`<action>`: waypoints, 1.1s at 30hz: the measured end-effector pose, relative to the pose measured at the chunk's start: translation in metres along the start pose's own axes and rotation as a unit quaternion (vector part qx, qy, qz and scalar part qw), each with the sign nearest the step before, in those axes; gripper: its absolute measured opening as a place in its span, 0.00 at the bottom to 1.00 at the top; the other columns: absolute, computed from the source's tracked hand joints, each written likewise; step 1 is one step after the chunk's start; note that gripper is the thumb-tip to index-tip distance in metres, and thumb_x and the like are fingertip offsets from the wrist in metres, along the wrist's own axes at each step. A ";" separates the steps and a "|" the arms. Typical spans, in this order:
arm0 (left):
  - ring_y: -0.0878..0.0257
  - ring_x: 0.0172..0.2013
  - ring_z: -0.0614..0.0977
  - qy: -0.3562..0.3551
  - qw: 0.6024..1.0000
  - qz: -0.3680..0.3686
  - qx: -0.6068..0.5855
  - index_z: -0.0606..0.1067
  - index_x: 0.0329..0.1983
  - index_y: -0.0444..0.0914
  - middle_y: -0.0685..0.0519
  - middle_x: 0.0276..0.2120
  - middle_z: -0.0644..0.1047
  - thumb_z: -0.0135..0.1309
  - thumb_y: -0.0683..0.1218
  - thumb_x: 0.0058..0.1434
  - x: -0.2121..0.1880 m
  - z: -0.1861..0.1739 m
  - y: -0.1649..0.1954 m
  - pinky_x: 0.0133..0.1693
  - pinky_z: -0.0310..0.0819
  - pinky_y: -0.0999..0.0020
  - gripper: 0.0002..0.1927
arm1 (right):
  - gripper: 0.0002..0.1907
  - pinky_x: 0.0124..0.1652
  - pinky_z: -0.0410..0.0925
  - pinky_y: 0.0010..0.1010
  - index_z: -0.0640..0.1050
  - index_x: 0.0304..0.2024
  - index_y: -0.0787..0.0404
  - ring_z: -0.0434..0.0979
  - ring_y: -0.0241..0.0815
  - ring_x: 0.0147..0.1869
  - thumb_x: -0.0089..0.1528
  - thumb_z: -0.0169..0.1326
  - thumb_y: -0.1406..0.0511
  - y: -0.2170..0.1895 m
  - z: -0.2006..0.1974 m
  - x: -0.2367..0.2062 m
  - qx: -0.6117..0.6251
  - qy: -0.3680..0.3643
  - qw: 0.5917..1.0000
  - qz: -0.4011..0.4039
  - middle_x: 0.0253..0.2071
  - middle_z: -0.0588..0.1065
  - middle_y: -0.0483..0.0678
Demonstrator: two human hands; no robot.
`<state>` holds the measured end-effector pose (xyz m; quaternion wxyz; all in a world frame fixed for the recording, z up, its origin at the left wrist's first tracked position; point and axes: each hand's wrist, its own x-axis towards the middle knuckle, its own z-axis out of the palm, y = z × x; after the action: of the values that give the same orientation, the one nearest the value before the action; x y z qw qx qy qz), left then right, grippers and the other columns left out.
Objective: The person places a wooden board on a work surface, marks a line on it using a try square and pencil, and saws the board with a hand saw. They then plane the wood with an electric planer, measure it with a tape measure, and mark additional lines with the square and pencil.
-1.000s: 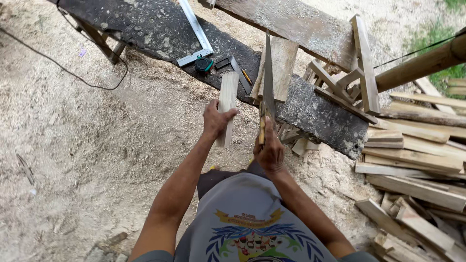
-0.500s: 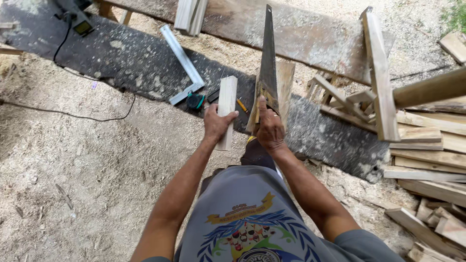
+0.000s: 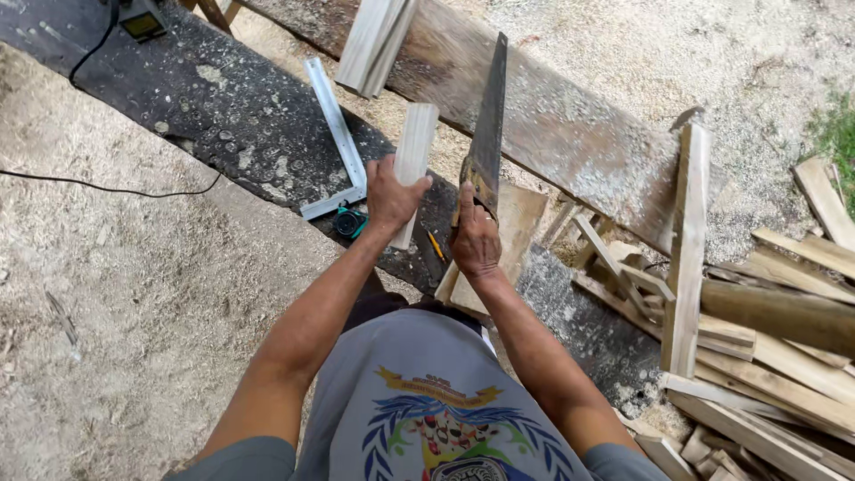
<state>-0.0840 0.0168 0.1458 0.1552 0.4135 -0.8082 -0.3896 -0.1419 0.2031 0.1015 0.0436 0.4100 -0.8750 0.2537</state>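
Observation:
My left hand grips a short pale wooden strip and holds it upright over the dark workbench. Beside it my right hand is closed on the wooden handle of a handsaw, whose blade points up and away from me. The two hands are close together, with the strip and the blade a little apart. A flat pale board lies on the bench just under my right hand.
A metal square, a small tape measure and a pencil lie on the bench. A long weathered plank runs behind. Several wood offcuts pile up at the right. Sawdust covers the ground; a black cable crosses it.
Both hands have risen and moved forward over the bench with the strip and the saw; the view has shifted closer, and the saw blade now stands higher.

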 end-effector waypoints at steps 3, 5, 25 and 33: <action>0.46 0.46 0.74 -0.010 1.000 0.010 0.020 0.69 0.57 0.31 0.42 0.45 0.68 0.69 0.54 0.49 0.050 -0.011 -0.024 0.51 0.72 0.53 0.37 | 0.39 0.33 0.67 0.51 0.60 0.73 0.66 0.73 0.57 0.33 0.58 0.51 0.73 -0.005 0.027 0.020 -0.026 -0.008 1.000 0.011 0.35 0.71 0.56; 0.44 0.48 0.73 0.022 0.997 0.051 0.046 0.68 0.55 0.30 0.41 0.46 0.67 0.70 0.53 0.49 0.093 -0.012 -0.040 0.53 0.70 0.51 0.37 | 0.38 0.34 0.68 0.51 0.61 0.73 0.66 0.73 0.57 0.33 0.59 0.52 0.72 -0.010 0.048 0.033 -0.061 -0.012 0.998 0.028 0.35 0.71 0.56; 0.42 0.59 0.72 -0.114 0.991 0.033 0.053 0.53 0.68 0.29 0.37 0.61 0.60 0.66 0.51 0.57 0.329 0.039 -0.077 0.56 0.78 0.55 0.46 | 0.50 0.56 0.67 0.56 0.46 0.77 0.53 0.74 0.69 0.55 0.60 0.59 0.64 -0.083 0.184 0.154 0.037 -0.300 0.892 0.335 0.51 0.72 0.66; 0.36 0.63 0.66 -0.075 0.991 0.103 0.047 0.47 0.74 0.30 0.33 0.65 0.57 0.69 0.56 0.60 0.316 0.032 -0.090 0.61 0.66 0.47 0.54 | 0.42 0.57 0.67 0.51 0.58 0.73 0.50 0.73 0.66 0.58 0.58 0.60 0.65 -0.072 0.175 0.140 0.095 -0.251 0.894 0.359 0.55 0.72 0.63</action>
<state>-0.2461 -0.2487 0.0344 0.1138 0.3043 -0.8732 -0.3633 -0.1587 -0.0167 0.0192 -0.3104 0.1198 -0.9164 0.2227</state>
